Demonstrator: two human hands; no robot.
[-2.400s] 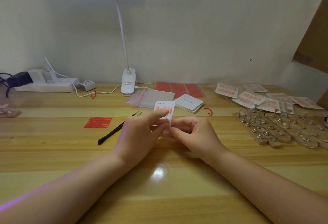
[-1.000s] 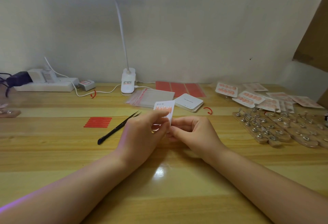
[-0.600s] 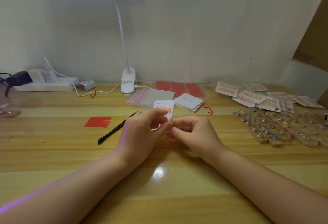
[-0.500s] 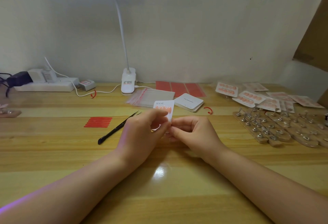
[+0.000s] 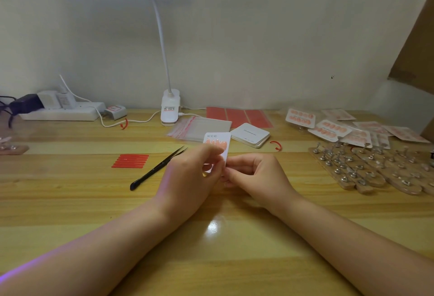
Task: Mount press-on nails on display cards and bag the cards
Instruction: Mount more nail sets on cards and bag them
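Mounting step, as I read it: left hand [image 5: 187, 173] pinches the display card [image 5: 217, 146] upright over mid-table, with pink nails on its upper half. Right hand [image 5: 253, 173] curls at the card's lower edge; whether it holds a nail, I cannot tell. Next: press firmly, then reach the clear bags [image 5: 199, 128] behind.
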